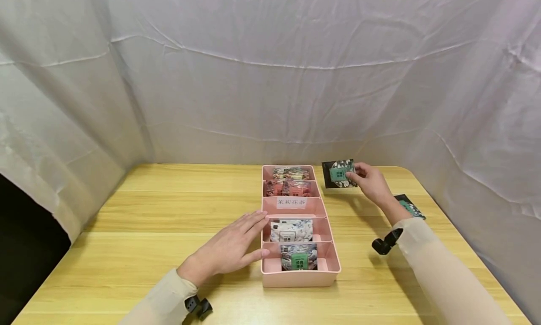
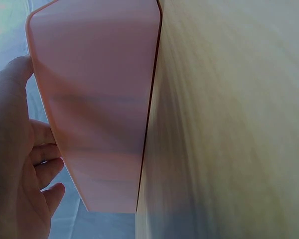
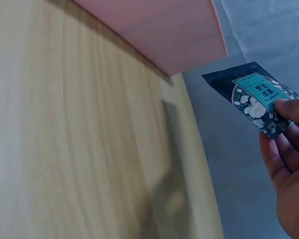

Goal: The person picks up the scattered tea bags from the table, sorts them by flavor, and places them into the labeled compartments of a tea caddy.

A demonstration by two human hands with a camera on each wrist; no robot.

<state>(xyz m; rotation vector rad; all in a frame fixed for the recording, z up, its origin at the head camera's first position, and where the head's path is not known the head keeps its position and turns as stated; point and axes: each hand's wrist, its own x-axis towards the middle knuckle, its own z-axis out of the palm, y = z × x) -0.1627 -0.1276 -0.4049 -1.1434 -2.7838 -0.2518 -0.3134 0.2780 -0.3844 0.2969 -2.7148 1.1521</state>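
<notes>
My right hand (image 1: 373, 183) pinches a dark tea sachet (image 1: 339, 174) with a teal label and white flowers, thumb on its face. The sachet is held above the table, right of the far end of a pink divided box (image 1: 301, 280); the right wrist view shows the sachet (image 3: 256, 97) off the box's corner. My left hand (image 1: 230, 244) rests along the box's left rim with fingers extended, fingertips at the edge. Inside the box, sachets stand in several compartments: white ones (image 1: 291, 230), red ones (image 1: 288, 189), and a dark one with a green label (image 1: 298, 257) nearest me.
The middle compartment bears a white paper label (image 1: 291, 202) with Chinese characters and shows no sachets. Another dark sachet (image 1: 409, 206) lies on the table at the right, partly behind my forearm. A pale curtain (image 1: 270, 104) hangs round the wooden table (image 1: 169, 212).
</notes>
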